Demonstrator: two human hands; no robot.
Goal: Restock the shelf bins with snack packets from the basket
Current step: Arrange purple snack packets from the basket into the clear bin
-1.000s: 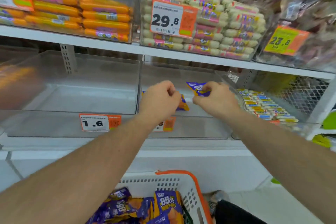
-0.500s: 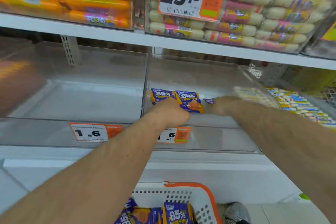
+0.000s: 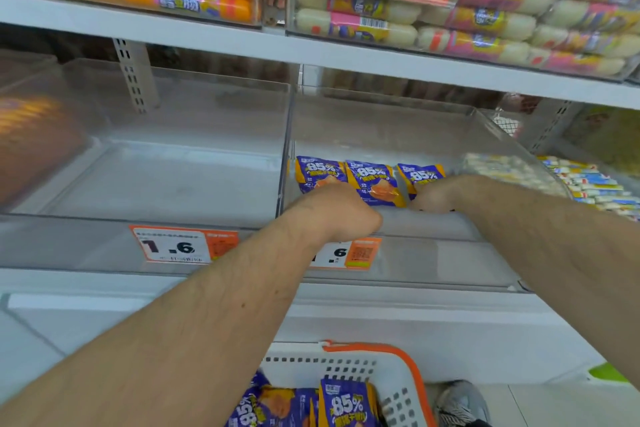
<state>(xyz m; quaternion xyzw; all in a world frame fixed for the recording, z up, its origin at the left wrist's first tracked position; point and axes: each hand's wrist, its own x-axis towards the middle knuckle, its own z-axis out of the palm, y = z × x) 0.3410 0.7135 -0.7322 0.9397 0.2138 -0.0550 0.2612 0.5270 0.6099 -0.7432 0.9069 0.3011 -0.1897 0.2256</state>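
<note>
Reaching into the clear shelf bin [image 3: 381, 121], both your arms go over its front wall. Your left hand [image 3: 341, 210] is curled down at the near end of the first two snack packets [image 3: 375, 180]. Your right hand [image 3: 433, 196] rests on the near end of the third purple packet [image 3: 420, 175]. The fingers of both hands are hidden behind the wrists, so you cannot tell if they are gripping the packets or have let go.

Three purple and orange packets lie flat in a row on the bin floor, side by side and touching. So this looks like the putting-down step: you are setting the packets in place.

The bin to the left [image 3: 166, 163] has no packets in it, and this one has lots of room at the back and on the right.

Next, let go if you have not, and lift your hands up over the front wall so you don't drag the row out of line. Then go down to the white basket [image 3: 391, 374] near your feet. More of the same packets [image 3: 343, 407] wait in there. Grab some and bring them up.
</note>
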